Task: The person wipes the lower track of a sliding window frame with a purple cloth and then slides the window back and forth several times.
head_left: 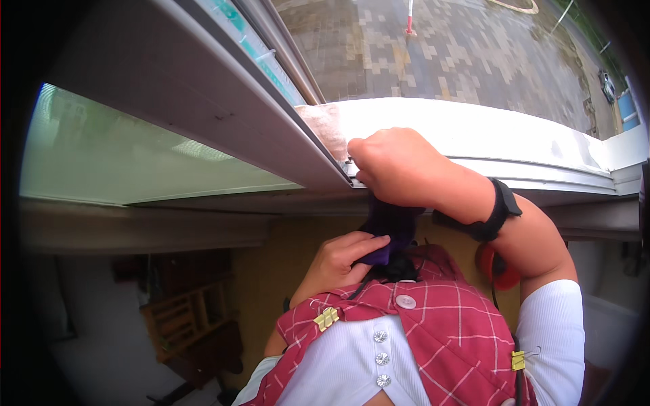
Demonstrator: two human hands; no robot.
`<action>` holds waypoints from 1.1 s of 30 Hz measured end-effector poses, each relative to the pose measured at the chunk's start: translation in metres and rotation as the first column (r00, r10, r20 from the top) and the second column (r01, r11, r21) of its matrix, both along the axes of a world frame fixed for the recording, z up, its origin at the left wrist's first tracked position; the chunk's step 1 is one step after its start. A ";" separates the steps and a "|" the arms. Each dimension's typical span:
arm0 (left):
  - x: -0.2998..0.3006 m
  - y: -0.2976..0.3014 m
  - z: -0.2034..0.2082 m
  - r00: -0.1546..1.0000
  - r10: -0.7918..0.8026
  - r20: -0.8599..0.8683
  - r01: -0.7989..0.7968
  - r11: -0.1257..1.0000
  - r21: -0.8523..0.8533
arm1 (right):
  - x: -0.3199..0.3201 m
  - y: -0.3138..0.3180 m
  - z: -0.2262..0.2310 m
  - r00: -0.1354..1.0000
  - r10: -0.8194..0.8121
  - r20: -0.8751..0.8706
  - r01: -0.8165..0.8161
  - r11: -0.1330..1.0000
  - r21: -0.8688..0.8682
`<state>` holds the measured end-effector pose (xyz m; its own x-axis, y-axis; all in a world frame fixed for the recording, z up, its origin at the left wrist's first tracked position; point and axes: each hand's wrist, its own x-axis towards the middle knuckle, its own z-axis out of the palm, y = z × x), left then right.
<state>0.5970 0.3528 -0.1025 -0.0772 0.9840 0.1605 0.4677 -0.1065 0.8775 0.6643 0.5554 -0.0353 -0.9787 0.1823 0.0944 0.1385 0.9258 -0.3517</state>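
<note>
My right hand [399,166] is closed at the lower corner of the window frame [264,101], right where it meets the white sill track. Its fingertips face the frame, and whatever they pinch is hidden. Lower down and closer to my body, my left hand [342,260] is closed on a dark purple cloth [379,256]. This cloth reaches up until it passes beneath my right hand; I cannot tell whether the two touch. Beside the frame, a pale beige cloth [325,128] lies on the sill, just left of my right fingers.
The white window sill [474,125] runs to the right, with paved ground [440,54] outside below it. A glass pane [135,149] fills the left. Indoors, a wooden chair-like piece [183,318] stands lower left, and a red object [497,267] sits under my right arm.
</note>
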 end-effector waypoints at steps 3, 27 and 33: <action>-0.004 0.004 0.005 0.999 -0.002 -0.034 0.003 0.999 0.036 | -0.017 -0.008 0.001 0.999 -0.002 0.052 0.004 1.000 -0.029; -0.010 0.010 0.010 0.995 -0.040 -0.097 0.049 0.995 0.090 | -0.018 -0.022 -0.016 0.927 -0.209 -0.312 0.190 0.978 -0.091; -0.010 0.009 0.016 0.995 -0.027 -0.101 0.034 0.997 0.075 | -0.009 -0.029 -0.004 0.959 -0.144 -0.243 0.134 0.989 -0.056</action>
<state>0.5872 0.3616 -0.0863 -0.0272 0.9702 0.2407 0.5482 -0.1869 0.8152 0.6548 0.5263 -0.0390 -0.8909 0.3233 0.3190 0.1699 0.8886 -0.4260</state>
